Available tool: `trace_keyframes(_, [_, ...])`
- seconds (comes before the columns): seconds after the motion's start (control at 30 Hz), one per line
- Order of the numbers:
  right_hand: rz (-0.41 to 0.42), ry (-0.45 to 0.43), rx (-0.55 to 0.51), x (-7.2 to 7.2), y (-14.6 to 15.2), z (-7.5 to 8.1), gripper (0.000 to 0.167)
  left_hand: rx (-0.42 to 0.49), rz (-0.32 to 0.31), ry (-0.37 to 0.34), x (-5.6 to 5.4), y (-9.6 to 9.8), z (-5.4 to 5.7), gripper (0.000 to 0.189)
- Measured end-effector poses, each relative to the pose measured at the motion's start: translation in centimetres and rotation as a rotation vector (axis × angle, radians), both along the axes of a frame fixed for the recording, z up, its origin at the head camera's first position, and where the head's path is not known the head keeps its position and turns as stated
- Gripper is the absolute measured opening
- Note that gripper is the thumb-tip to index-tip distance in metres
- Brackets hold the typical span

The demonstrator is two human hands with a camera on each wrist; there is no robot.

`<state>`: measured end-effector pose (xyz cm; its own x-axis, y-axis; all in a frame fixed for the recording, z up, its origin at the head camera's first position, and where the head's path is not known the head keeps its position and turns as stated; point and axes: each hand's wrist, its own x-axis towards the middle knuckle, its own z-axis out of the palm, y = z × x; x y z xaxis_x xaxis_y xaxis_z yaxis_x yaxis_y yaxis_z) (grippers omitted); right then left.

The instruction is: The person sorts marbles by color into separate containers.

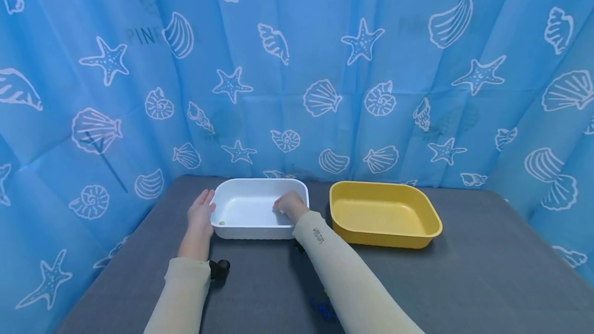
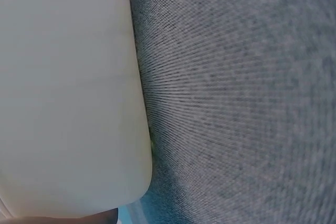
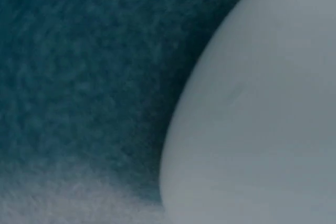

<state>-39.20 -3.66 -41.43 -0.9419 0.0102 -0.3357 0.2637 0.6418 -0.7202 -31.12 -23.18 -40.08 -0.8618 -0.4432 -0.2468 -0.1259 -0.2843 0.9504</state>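
Note:
A white rectangular bin (image 1: 262, 233) stands on the grey table, its outer wall (image 2: 73, 98) filling the left of the left wrist view. My left hand (image 1: 200, 216) lies along the bin's left end, fingers extended and pointing up past the rim. Over the right end reaches my right hand (image 1: 292, 205), fingers lowered inside the bin; whether they pinch anything, I cannot tell. A tiny green piece (image 1: 221, 223) rests in the bin's near left corner. The right wrist view shows only the bin's pale outer side (image 3: 252, 119) against the dark cloth.
To the right of the white bin is a yellow bin (image 1: 380, 240) of similar shape. Some dark blue bits (image 1: 325, 309) lie near the table's front, partly behind the right sleeve (image 1: 343, 267). A blue curtain (image 1: 287, 102) with shells and starfish hangs behind the table (image 1: 260, 293).

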Motion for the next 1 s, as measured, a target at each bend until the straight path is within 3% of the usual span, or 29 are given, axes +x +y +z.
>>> trace_keyframes(0.23, [-0.026,0.117,-0.188,1.9,0.4,1.5,0.021,-0.004,0.003,0.000,0.1,-0.1,0.1,0.052])
trace_keyframes(0.33, [0.013,0.173,-0.264,2.5,0.4,1.9,0.024,-0.010,0.003,-0.002,0.3,-0.3,0.1,0.052])
trace_keyframes(0.47, [0.107,0.216,-0.291,3.4,0.5,2.8,0.029,-0.016,0.011,0.000,0.6,-0.5,0.1,0.052])
trace_keyframes(0.83, [0.289,0.171,-0.323,7.7,4.5,5.4,0.032,-0.007,0.003,-0.010,0.8,0.0,0.1,0.053])
trace_keyframes(1.0, [0.322,0.179,-0.332,9.6,6.9,6.1,0.029,0.000,-0.003,0.000,0.5,0.3,0.2,0.052])
